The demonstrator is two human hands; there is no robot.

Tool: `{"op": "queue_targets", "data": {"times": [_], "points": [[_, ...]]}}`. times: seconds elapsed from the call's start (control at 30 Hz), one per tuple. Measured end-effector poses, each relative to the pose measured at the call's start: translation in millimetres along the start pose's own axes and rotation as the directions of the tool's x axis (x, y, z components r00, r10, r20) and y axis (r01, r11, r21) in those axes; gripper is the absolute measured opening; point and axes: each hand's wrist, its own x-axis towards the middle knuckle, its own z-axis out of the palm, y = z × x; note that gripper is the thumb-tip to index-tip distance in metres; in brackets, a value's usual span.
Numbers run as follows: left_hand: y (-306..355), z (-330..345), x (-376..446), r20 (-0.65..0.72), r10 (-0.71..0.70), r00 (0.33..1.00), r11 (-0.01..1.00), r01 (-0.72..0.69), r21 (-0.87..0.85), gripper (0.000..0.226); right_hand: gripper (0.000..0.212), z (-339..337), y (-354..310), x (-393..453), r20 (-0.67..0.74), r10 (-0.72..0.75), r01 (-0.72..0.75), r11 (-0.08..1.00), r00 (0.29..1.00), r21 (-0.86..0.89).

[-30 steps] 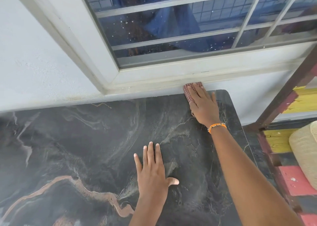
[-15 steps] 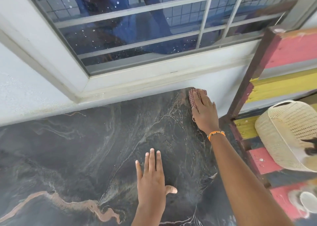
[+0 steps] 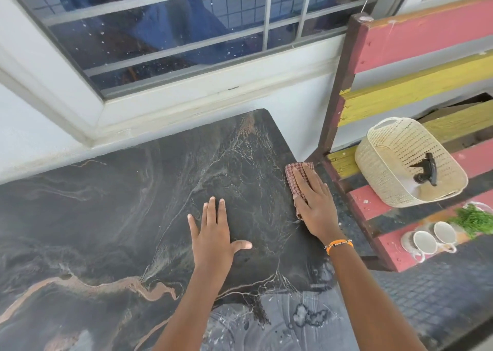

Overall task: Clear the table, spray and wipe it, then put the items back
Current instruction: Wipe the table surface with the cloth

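The dark marble-patterned table [image 3: 112,212] stands against the white wall under a window. My right hand [image 3: 313,204] lies flat with straight fingers on a red checked cloth [image 3: 294,176], pressing it onto the table's right edge. My left hand [image 3: 213,233] rests flat on the tabletop near the middle, fingers straight and thumb out, holding nothing. Wet streaks and foam show on the near part of the table.
A red and yellow slatted bench [image 3: 386,209] stands right of the table. On it sit a cream woven basket [image 3: 386,180] with a black spray trigger [image 3: 426,172] inside, two white cups [image 3: 434,237] and a green plant [image 3: 472,218]. The window sill [image 3: 186,102] runs behind.
My right hand has drawn the cloth from the far right corner back toward me along the right edge. My left hand has stayed flat in place. The view has swung right, showing the bench.
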Motion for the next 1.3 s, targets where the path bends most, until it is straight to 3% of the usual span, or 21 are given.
{"op": "queue_targets", "data": {"times": [0.2,0.37,0.57,0.7,0.83,0.93,1.1,1.2,1.3], "points": [[-1,17,-31,-0.072,0.052,0.996,0.998,-0.054,-0.016,0.108,0.062,-1,13,-64,-0.019,0.052,-0.053,0.996,0.998,-0.068],[-33,42,-80,0.028,0.064,0.998,0.998,-0.065,0.016,0.106,0.068,22,-29,-82,0.003,0.081,-0.08,0.985,0.997,-0.154],[-103,50,-121,0.05,-0.106,0.993,0.993,0.108,-0.051,0.12,0.059,88,-131,-103,0.161,-0.199,0.219,0.968,0.967,-0.123],[-129,46,-132,0.04,-0.21,0.977,0.97,0.214,-0.119,0.138,0.062,115,-171,-132,0.289,-0.449,0.485,0.872,0.846,-0.064],[-130,43,-135,0.025,-0.235,0.972,0.967,0.236,-0.095,0.138,0.06,100,-142,-137,0.363,-0.561,0.608,0.793,0.744,-0.02],[-127,39,-133,0.023,-0.256,0.966,0.964,0.257,-0.072,0.121,0.057,84,-110,-126,0.321,-0.488,0.538,0.838,0.812,-0.088],[-135,40,-139,-0.016,-0.221,0.975,0.968,0.218,-0.124,0.121,0.058,73,-90,-143,0.162,-0.153,0.181,0.967,0.975,-0.177],[-144,48,-146,-0.043,-0.141,0.989,0.971,0.13,-0.199,0.13,0.065,87,-115,-170,0.069,-0.008,0.022,0.98,0.998,-0.2],[-172,46,-165,-0.022,-0.143,0.99,0.976,0.137,-0.171,0.129,0.07,118,-164,-188,0.065,0.013,0.001,0.979,0.998,-0.203]]}}
